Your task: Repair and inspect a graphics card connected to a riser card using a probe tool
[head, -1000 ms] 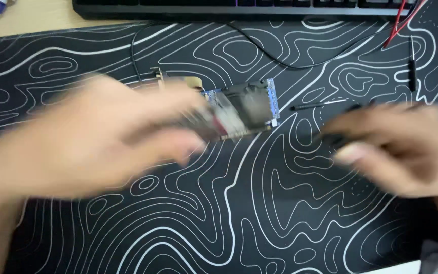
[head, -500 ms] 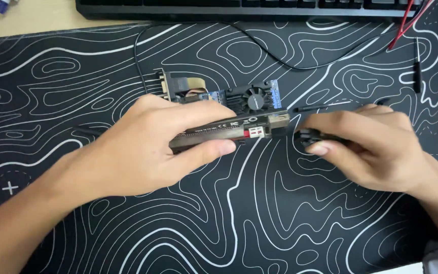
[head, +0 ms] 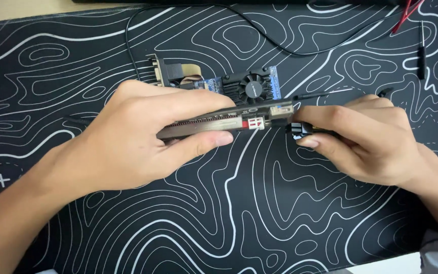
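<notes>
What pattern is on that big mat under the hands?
The mat is black with white wavy contour lines, like a topographic map. The head view shows it best.

A black desk mat [head: 290, 218] with white contour lines covers the desk.

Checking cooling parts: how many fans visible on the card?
1: a small black fan on the heatsink of the graphics card, above the left hand. Others may be hidden.
</notes>
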